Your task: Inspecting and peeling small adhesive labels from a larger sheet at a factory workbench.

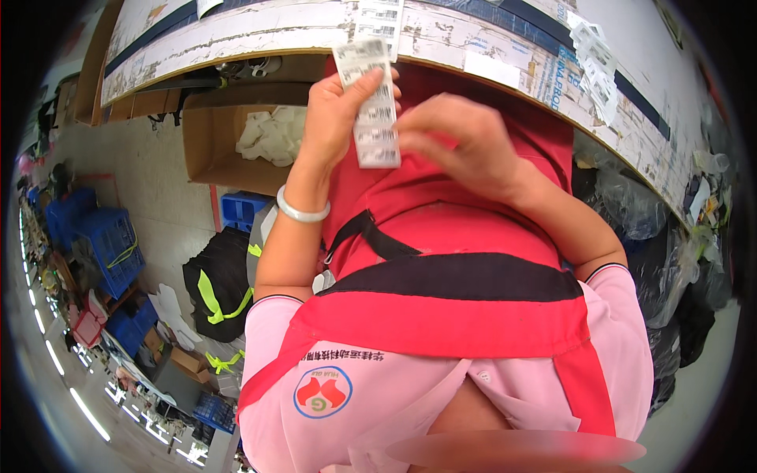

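A strip of white barcode labels (377, 146) hangs over the front edge of the table, its printed side facing me. My left hand (347, 102) is closed on it, thumb across the printed face and fingers behind. Just to the right, my right hand (465, 138) is blurred by motion. Its fingertips are close to the strip's right edge; whether they touch it or pinch anything does not show. More barcode labels (380, 17) lie on the table just beyond the held strip.
The worn white table (260, 35) has dark tape bands and a crumpled label strip (595, 67) at right. Below its left side stands a cardboard box (213, 150) with crumpled white paper (272, 135). Clear plastic bags (631, 197) crowd the right. Blue crates (110, 244) stand far left.
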### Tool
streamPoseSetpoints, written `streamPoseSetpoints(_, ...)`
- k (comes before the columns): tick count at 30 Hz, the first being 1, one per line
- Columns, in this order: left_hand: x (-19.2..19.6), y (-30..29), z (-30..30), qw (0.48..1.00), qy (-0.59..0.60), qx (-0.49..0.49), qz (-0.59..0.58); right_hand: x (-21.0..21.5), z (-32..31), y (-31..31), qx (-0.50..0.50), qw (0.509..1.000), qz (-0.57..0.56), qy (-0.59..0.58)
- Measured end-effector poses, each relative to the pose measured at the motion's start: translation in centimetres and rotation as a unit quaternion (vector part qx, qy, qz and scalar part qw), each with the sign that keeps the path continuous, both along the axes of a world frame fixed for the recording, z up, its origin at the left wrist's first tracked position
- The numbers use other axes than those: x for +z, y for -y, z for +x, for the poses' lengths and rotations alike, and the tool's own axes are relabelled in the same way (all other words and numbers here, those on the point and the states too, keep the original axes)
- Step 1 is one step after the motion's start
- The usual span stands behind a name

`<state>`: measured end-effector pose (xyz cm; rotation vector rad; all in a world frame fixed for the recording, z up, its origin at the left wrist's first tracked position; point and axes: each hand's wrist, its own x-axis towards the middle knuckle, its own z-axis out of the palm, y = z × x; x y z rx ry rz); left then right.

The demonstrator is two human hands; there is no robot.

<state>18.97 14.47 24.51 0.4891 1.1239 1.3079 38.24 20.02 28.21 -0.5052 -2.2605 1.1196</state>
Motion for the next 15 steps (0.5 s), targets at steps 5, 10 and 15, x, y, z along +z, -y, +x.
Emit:
streamPoseSetpoints(5,1.5,1.7,2.0,0.988,-0.091,-0.126,-0.004,0.3,1.7,-3.4,-0.134,0.951,-0.279,-0.001)
streamPoseSetpoints(10,2.1,0.6,3.5,0.990,-0.090,-0.100,0.046,1.0,2.7,-2.9,-0.080,0.937,-0.339,0.025)
streamPoseSetpoints(15,1.9,0.3,3.7,0.992,-0.039,-0.110,0.053,1.0,3.4,-3.0,-0.036,0.930,-0.366,0.006)
